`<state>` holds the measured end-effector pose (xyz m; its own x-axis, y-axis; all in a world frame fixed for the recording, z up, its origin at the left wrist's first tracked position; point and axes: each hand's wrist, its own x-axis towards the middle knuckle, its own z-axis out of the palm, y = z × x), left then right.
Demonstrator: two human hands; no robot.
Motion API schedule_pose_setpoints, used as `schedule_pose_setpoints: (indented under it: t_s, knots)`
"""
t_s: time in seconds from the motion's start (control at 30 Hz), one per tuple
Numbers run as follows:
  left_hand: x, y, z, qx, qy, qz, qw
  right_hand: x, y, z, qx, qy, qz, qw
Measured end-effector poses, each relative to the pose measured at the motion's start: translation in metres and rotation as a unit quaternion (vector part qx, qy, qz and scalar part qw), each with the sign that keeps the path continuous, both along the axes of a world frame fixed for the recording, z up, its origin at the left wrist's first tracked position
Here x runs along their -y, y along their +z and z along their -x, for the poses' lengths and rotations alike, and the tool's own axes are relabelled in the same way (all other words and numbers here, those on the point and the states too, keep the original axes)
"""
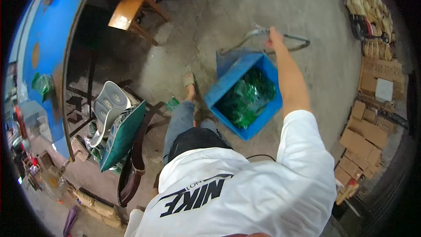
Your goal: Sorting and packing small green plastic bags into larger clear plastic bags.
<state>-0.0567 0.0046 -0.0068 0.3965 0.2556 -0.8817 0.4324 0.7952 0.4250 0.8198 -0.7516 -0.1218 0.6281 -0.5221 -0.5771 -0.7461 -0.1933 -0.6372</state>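
Observation:
My right hand is closed around a bent metal tube handle, with my arm stretched out ahead of me. The handle forms a long loop just beyond a blue plastic bin. Inside the bin lies a heap of glossy green and clear plastic pieces; their exact kind cannot be made out. A flat blue panel shows between the bin and the loop, blurred. My left hand is out of sight; only a bit of the white left sleeve shows.
To the left stand a chair with a teal cushion and a blue-topped table with a green plastic bag. Farther off is a wooden stool. Cardboard stacks line the right side. A green scrap lies by my foot.

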Motion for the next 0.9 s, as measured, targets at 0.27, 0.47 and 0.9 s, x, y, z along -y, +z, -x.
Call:
schedule_pose_setpoints:
  t_s: [0.27, 0.47, 0.9]
  knots:
    - [0.189, -0.125, -0.286, -0.165, -0.146, 0.054, 0.974, -0.063, 0.007, -0.12, -0.046, 0.012, -0.062, 0.997]
    - [0.209, -0.108, -0.356, -0.242, -0.22, -0.021, 0.945, -0.077, 0.009, -0.178, -0.052, 0.011, -0.07, 0.996]
    - [0.321, -0.205, -0.553, -0.059, -0.234, 0.038, 0.97, -0.094, -0.022, -0.289, 0.109, 0.193, 0.119, 0.968]
